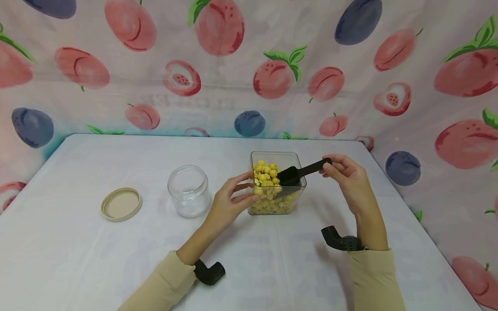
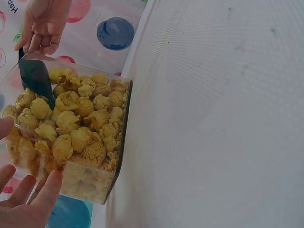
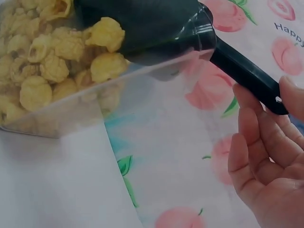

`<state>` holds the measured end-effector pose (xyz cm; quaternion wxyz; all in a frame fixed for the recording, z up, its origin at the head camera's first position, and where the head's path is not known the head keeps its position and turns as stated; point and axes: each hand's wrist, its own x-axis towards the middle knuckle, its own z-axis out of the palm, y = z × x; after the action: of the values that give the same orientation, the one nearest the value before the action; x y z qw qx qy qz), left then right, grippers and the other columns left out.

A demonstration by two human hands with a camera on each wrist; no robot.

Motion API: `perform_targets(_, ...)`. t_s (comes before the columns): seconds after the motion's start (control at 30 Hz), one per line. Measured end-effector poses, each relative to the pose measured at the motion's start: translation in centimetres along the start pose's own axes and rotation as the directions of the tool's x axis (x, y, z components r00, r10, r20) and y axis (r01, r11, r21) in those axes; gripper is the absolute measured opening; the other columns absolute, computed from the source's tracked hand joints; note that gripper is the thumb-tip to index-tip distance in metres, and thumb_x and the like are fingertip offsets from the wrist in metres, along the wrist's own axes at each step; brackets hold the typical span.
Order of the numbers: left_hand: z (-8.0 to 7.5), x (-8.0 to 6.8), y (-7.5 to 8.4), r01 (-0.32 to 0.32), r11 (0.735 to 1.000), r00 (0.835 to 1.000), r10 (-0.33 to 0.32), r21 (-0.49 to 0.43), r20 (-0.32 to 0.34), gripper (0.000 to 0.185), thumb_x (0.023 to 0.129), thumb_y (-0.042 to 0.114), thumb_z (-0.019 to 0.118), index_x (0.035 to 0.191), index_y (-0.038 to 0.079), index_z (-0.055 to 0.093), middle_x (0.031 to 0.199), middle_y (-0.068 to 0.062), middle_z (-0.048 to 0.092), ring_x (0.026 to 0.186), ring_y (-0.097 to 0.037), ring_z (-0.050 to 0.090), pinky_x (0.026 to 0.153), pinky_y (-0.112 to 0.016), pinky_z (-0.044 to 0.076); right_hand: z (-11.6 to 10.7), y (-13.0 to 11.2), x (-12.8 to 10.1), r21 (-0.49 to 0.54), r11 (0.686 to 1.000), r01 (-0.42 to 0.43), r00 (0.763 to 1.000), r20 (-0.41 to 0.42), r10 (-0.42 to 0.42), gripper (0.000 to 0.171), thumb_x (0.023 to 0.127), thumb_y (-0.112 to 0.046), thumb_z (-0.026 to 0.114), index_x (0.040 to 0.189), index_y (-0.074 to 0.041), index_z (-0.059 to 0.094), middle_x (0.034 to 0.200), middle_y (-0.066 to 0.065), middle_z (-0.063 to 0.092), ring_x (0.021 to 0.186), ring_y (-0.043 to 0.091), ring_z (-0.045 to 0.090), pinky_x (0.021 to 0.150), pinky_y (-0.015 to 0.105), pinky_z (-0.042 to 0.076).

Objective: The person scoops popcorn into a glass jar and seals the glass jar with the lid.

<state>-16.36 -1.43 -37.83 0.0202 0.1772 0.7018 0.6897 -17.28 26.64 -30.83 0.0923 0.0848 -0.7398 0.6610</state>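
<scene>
A clear square container (image 1: pixel 275 206) holds yellow popcorn (image 2: pixel 66 121) and stands upright on the table. My left hand (image 1: pixel 233 196) rests against its left side, with the fingers fairly straight and spread along the wall. With thumb and fingers, my right hand (image 1: pixel 348 177) pinches the handle end of a black scoop (image 1: pixel 289 176). The scoop's bowl dips into the container at the popcorn's right side, and its handle slants up over the right rim. In the right wrist view, popcorn pieces lie beside the scoop (image 3: pixel 147 28), whose tip is hidden there.
Left of the container stands a clear round jar (image 1: pixel 188 194) without a lid. A beige round lid (image 1: pixel 121 204) lies farther left on the white table (image 1: pixel 272 268). Fruit-patterned cloth (image 1: pixel 218 82) hangs behind and along the right side.
</scene>
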Motion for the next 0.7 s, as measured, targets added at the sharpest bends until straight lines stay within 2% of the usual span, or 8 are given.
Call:
perform_targets(0.2,-0.1,0.0,-0.1,-0.004,1.000,1.000,0.004,-0.002,0.004,0.057,0.085,0.014,0.069,0.137,0.017,0.046,0.136,-0.004,0.046,0.121,-0.025,0.050,0.094,-0.033,0.049,-0.3,0.4,0.0,0.137,0.991,-0.002,1.000,0.028,-0.002,0.015,0.090,-0.002,0.058,0.101,-0.010,0.063,0.081,-0.007,0.070,0.076,0.008,0.062,0.081,0.019,0.047)
perform_targets(0.33,-0.1,0.0,-0.2,-0.013,1.000,1.000,0.013,0.001,-0.002,0.057,0.084,0.014,0.069,0.137,0.017,0.046,0.135,-0.004,0.046,0.120,-0.025,0.051,0.094,-0.033,0.050,-0.6,0.5,0.0,0.177,0.984,-0.025,0.998,0.060,0.015,0.014,0.090,0.000,0.057,0.099,-0.009,0.063,0.080,-0.005,0.070,0.076,0.009,0.062,0.081,0.020,0.048)
perform_targets(0.53,-0.1,0.0,-0.1,-0.021,1.000,1.000,0.021,-0.005,0.003,0.056,0.085,0.013,0.068,0.136,0.016,0.046,0.135,-0.005,0.046,0.121,-0.026,0.051,0.094,-0.033,0.050,-1.3,0.6,-0.1,0.138,0.988,-0.064,0.993,0.106,0.049,0.015,0.090,0.001,0.057,0.099,-0.010,0.061,0.081,-0.005,0.069,0.077,0.008,0.063,0.079,0.019,0.048)
perform_targets(0.7,0.0,0.0,-0.1,-0.021,1.000,1.000,0.022,-0.008,0.004,0.057,0.085,0.013,0.069,0.136,0.017,0.046,0.136,-0.004,0.046,0.121,-0.027,0.051,0.094,-0.032,0.050,-1.4,1.0,0.0,0.080,0.995,-0.057,0.989,0.138,0.046,0.018,0.089,0.000,0.059,0.102,-0.010,0.063,0.084,-0.007,0.069,0.079,0.007,0.062,0.081,0.018,0.047)
